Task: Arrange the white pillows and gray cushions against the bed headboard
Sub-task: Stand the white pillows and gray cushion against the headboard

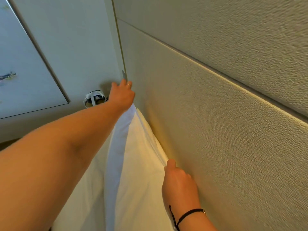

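Standing the white pillow (141, 164) upright against the headboard (216, 130) is the step you appear to be in. Your left hand (122, 95) grips its far top corner, fingers curled over the fabric right at the headboard's edge trim (122, 52). Your right hand (177, 182) pinches the near top corner, knuckles just beside the textured panel. The pillow hangs between your two hands, its back face close to the panel, though whether it touches all along I cannot tell.

To finish it well, keep both corners level, then press the top edge flat to the panel so it doesn't slump forward. Tug the corners outward to smooth the case before you let go.

A second white layer (115, 155) shows just in front; whether it is another pillow or a fold of this one is unclear. No gray cushions are in view.

As for containers, only a small round object (95, 99) sits beyond your left hand, its contents too blurred to name.
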A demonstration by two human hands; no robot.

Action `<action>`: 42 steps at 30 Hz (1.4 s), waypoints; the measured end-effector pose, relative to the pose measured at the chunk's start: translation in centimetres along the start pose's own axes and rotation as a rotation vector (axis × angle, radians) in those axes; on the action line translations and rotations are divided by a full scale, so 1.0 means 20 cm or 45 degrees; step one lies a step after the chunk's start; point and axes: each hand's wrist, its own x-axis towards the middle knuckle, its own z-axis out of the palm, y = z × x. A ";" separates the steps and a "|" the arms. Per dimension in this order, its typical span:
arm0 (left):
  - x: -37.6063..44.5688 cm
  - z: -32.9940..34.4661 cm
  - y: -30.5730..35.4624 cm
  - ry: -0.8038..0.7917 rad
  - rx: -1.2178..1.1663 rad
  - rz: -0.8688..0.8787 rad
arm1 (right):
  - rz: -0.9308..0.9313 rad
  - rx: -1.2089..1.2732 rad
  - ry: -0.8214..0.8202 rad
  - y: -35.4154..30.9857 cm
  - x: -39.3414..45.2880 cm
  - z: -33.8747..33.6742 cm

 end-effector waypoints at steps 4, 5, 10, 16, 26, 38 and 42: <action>0.08 -0.03 -0.10 -0.041 -0.258 -0.145 | -0.017 -0.014 0.050 0.00 0.00 0.00; 0.10 -0.03 -0.10 -0.054 -0.395 -0.187 | -0.014 -0.022 0.049 0.00 0.00 0.00; 0.06 0.04 0.05 -0.369 -1.340 -0.169 | 0.003 -0.080 0.005 -0.01 -0.01 0.00; -0.13 0.15 0.14 -0.103 -1.427 -0.264 | 0.016 -0.144 -0.042 -0.02 0.01 0.01; -0.69 -0.02 0.37 0.078 -0.763 0.936 | 0.230 0.294 -0.037 0.07 -0.24 -0.02; -0.82 -0.42 0.44 -0.607 -0.987 1.112 | 0.369 0.601 -0.183 0.29 -0.90 -0.14; -0.87 -0.46 0.46 -0.400 -0.907 0.990 | 0.178 0.488 0.104 0.26 -0.91 -0.23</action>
